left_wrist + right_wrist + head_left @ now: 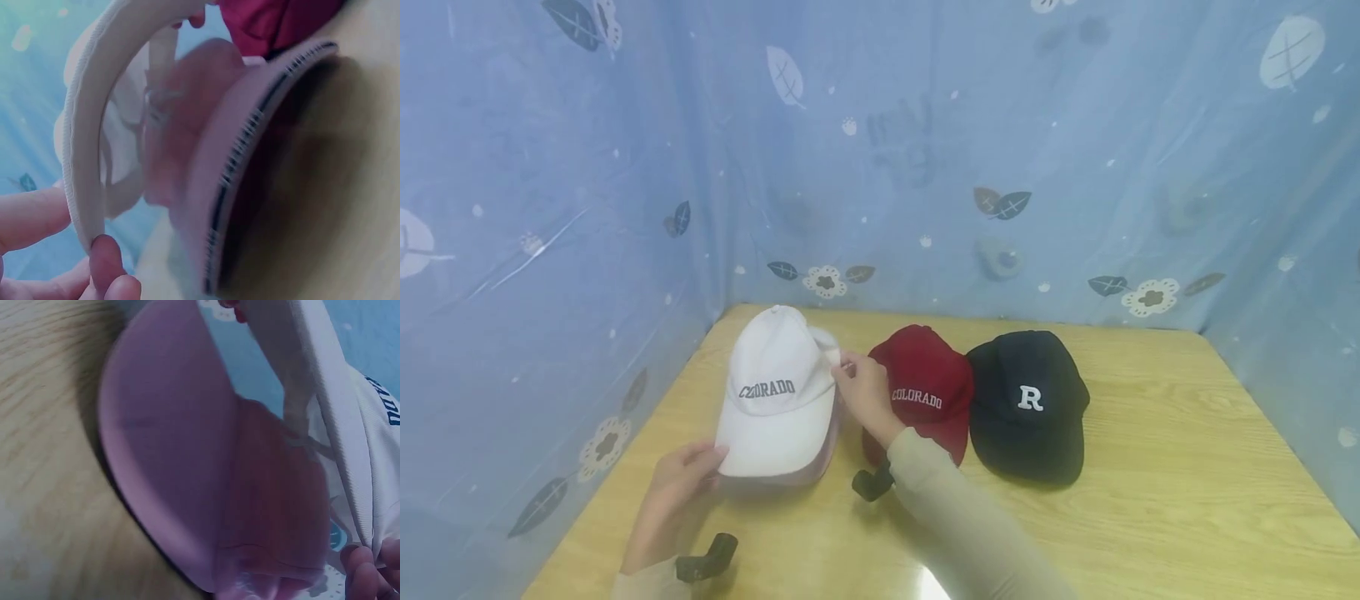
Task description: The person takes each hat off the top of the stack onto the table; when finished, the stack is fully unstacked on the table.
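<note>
Evidently, we have the white COLORADO baseball cap point(775, 367) just above the pink cap point(169, 444), left hand point(681, 477) pinching its brim, right hand point(867, 388) its crown's edge; likely light, soft-crowned, stiffer-brimmed, so we'd best grip both edges.

Left fingers point(706, 459) and right fingers point(848, 379) hold 1 white cap point(777, 354).

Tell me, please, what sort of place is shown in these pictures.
Probably a small indoor booth or display corner, though its wider surroundings are not shown. Blue patterned sheeting encloses a wood-grain table on three sides, and a red cap and a dark cap rest there.
</note>
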The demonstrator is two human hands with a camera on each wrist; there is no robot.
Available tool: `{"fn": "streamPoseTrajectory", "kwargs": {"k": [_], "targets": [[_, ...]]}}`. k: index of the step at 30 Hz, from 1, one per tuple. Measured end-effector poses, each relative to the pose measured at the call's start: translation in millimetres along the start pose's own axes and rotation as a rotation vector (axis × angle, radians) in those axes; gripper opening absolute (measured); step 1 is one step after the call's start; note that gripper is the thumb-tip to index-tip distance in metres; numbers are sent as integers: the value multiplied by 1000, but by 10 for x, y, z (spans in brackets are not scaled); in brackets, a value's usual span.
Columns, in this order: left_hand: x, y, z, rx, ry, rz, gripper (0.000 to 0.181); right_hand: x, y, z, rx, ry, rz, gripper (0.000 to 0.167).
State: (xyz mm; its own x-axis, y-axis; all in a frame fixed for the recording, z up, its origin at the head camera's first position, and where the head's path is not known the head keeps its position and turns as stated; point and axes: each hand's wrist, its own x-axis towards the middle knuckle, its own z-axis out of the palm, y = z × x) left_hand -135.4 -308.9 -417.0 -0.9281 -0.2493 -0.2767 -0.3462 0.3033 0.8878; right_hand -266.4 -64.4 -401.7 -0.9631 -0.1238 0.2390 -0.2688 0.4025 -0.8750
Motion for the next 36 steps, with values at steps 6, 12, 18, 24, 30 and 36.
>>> {"fn": "streamPoseTrajectory", "kwargs": {"k": [6, 12, 18, 24, 30, 36], "targets": [[28, 274, 108, -54, 21, 74, 67, 87, -70, -281, 40, 24, 16, 19], [163, 636, 493, -139, -33, 165, 53, 254, 18, -834, 145, 75, 33, 19], [185, 939, 1223, -309, -197, 295, 34, 253, 323, -1643, 149, 132, 45, 27], [79, 1217, 1966, -378, -419, 329, 33, 22, 695, -2523, 56, 147, 49, 31], [-29, 1504, 2755, -426, -521, 360, 28, -219, 1011, -3417, 15, 84, 56, 14], [-153, 1699, 3597, -511, -464, 336, 21, -372, 1158, -4178, 4, 76, 176, 14]]}}
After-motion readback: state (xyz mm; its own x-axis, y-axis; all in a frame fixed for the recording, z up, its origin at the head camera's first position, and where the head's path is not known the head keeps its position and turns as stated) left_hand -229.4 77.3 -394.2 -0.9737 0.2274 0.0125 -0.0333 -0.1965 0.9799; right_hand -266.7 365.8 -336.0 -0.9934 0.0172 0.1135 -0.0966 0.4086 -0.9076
